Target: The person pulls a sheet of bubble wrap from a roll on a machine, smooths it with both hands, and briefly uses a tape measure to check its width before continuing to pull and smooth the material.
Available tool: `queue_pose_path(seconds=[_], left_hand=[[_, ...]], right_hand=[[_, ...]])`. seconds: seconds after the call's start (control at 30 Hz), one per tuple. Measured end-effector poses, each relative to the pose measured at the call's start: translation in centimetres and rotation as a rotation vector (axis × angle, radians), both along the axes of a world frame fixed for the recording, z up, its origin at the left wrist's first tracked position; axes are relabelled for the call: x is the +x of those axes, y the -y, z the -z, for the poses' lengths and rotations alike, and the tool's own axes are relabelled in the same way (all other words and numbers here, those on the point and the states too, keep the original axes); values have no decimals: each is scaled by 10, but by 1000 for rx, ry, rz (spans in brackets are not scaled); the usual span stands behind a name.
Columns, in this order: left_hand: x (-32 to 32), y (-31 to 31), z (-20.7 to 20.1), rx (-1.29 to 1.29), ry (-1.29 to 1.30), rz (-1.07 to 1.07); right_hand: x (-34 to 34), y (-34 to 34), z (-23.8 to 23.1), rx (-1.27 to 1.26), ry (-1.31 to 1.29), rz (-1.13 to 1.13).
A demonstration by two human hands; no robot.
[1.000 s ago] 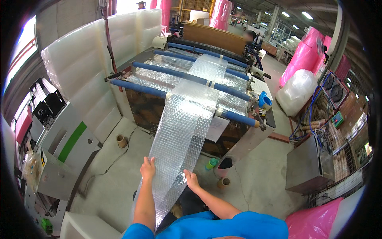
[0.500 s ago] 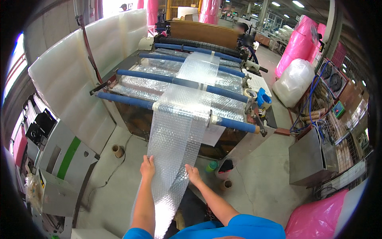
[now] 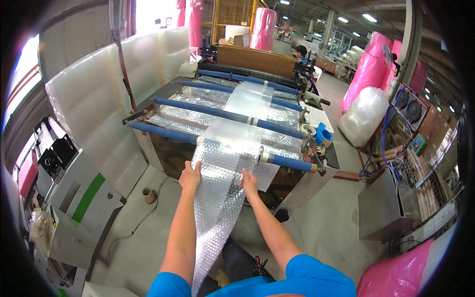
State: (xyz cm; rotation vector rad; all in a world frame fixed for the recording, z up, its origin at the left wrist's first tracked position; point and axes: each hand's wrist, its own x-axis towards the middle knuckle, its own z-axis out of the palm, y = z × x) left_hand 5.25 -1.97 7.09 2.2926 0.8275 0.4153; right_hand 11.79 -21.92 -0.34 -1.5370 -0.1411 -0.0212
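Note:
A long see-through strip of bubble wrap [image 3: 217, 203] hangs over the front blue roller [image 3: 163, 132] of a machine and runs down toward my body. My left hand [image 3: 189, 178] grips the strip's left edge just below that roller, thumb up. At about the same height, my right hand [image 3: 249, 185] pinches the right edge. Both arms reach forward, and the strip lies fairly flat between the hands. Behind, the wrap passes over a second blue roller [image 3: 227, 117], above a wider silvery sheet [image 3: 173, 118] on the machine.
Rolls of tape [image 3: 324, 134] sit on the machine's right corner. A cardboard tube [image 3: 148, 195] and a cable are on the floor at left. To the right stand a grey metal box [image 3: 385, 203] and a white bagged bundle [image 3: 363, 116]. A person [image 3: 300, 52] is behind the machine.
Both hands have moved up and forward along the bubble wrap, closer to the front roller. My view has shifted slightly, and the person at the back has changed position.

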Motion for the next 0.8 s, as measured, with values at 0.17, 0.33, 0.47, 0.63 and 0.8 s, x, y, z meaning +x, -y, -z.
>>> queue_pose_path(seconds=[0.17,0.33,0.47,0.63,0.8], left_hand=[[-50,-11,37,-11,-63,-11],[-102,-7,56,-50,-124,-31],[-147,-11,80,-90,-141,-63],[-185,-10,108,-142,-123,-105],[-200,-5,104,-183,-132,-100]], right_hand=[[-12,-12,-2,139,-72,43],[-12,-12,-4,24,94,153],[-36,-13,-32,153,-80,33],[-74,-15,-7,91,-132,86],[-202,-2,110,-332,-54,-18]])
